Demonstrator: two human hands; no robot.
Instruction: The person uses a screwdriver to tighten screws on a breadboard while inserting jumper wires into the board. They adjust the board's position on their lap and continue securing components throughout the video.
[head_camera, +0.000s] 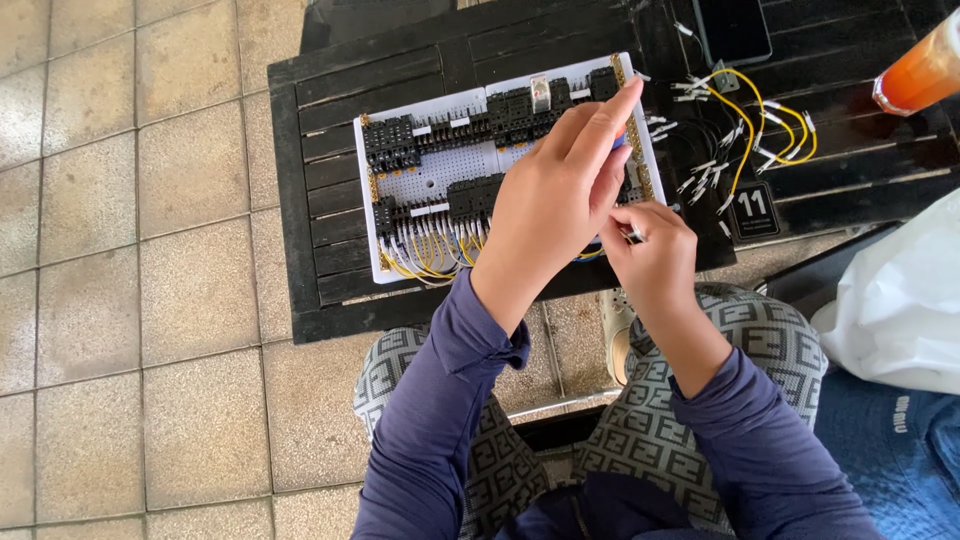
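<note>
A white perforated panel (455, 165) with black relay sockets and yellow and white wires lies on a black slatted table (300, 200). My left hand (560, 195) reaches over the panel's right half and grips a small tool with an orange and blue handle (620, 138), forefinger stretched toward the panel's top right corner. My right hand (650, 250) sits just below it at the table's front edge, pinching a thin wire end (632, 236). The hands hide the panel's lower right part.
Loose yellow and white wires (745, 115) lie to the right of the panel, beside a small black number tag (752, 208). A dark phone (735, 28) and an orange bottle (920, 70) are at the back right. A white plastic bag (895, 300) lies at right. Tiled floor lies to the left.
</note>
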